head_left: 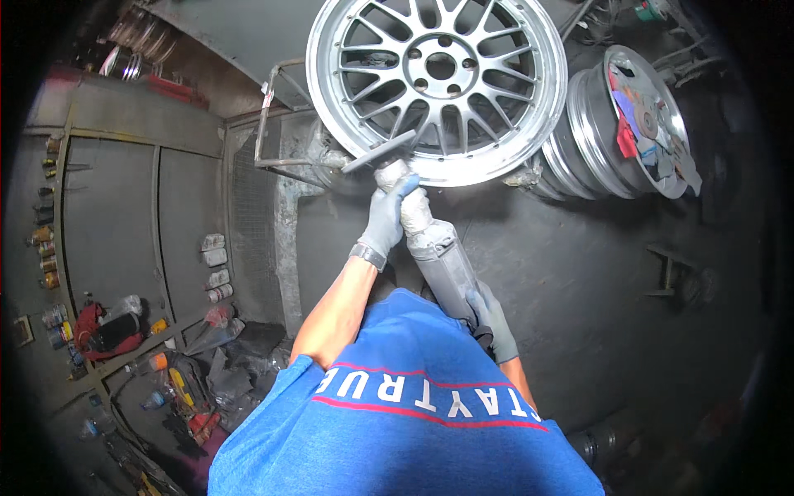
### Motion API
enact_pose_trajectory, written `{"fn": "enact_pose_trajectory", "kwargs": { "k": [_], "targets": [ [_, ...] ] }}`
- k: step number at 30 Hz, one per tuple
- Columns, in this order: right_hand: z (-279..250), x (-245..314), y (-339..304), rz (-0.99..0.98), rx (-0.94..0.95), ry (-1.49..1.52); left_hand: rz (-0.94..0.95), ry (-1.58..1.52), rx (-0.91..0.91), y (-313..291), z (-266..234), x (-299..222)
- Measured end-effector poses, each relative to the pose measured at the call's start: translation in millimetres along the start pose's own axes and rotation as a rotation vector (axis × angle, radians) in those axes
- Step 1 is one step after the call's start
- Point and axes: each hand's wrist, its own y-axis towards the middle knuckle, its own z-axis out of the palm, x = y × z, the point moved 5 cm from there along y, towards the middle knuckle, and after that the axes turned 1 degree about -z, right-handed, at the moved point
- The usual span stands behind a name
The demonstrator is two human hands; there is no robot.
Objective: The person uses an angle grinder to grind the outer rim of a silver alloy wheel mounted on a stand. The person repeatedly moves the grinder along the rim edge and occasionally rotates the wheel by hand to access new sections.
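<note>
A long grey power sander (442,256) lies slantwise before me, its flat round pad (380,152) tilted at the lower left rim of a silver alloy wheel (374,124). Whether the pad touches the rim I cannot tell. Gloved in grey, my left hand (387,217) is wrapped round the tool's neck, just behind the pad. My right hand (493,321), also gloved, grips the rear of the sander's body close to my shirt; its fingers are partly hidden. The wheel has thin mesh-like spokes and several bolt holes round its hub.
To the right, another rim (589,132) lies on its side with colourful sanding scraps (641,124) on it. A metal frame (266,124) stands left of the wheel. Shelves with cans (217,277) line the left wall, and a red bag (91,329) sits below.
</note>
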Motion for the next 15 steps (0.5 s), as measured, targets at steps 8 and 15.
{"fn": "enact_pose_trajectory", "kwargs": {
  "k": [8,15],
  "targets": [
    [-54.9,-20.3,-11.2,0.012,-0.013,-0.010,-0.050,-0.017,-0.028,-4.9,27.8,49.6],
    [-134.4,-28.0,-52.9,0.059,-0.129,-0.065,-0.175,-0.088,0.065,-0.1,77.5,135.8]
  ]
}}
